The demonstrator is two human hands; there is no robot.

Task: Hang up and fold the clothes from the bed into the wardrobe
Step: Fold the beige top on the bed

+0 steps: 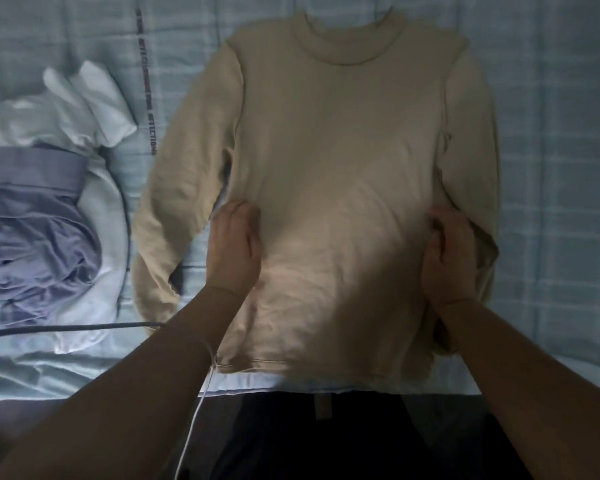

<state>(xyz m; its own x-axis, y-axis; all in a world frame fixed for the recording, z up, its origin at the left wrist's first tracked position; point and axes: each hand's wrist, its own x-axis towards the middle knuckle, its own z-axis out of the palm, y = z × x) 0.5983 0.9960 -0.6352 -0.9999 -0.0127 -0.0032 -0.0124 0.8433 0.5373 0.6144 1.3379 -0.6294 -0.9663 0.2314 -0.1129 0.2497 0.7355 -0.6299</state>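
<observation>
Head view showed a lavender garment (32,237) heaped at the bed's (561,168) left. A beige sweatshirt (343,150) lay flat in the middle, the left hand (234,249) and right hand (449,252) each pinching its side edges.

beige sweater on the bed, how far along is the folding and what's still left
Done: the sweater is spread flat on the bed, sleeves along its sides. In hand: left hand and right hand grip its side edges, no fold made yet. Left: the white and purple clothes beside it. No wardrobe in view.
</observation>
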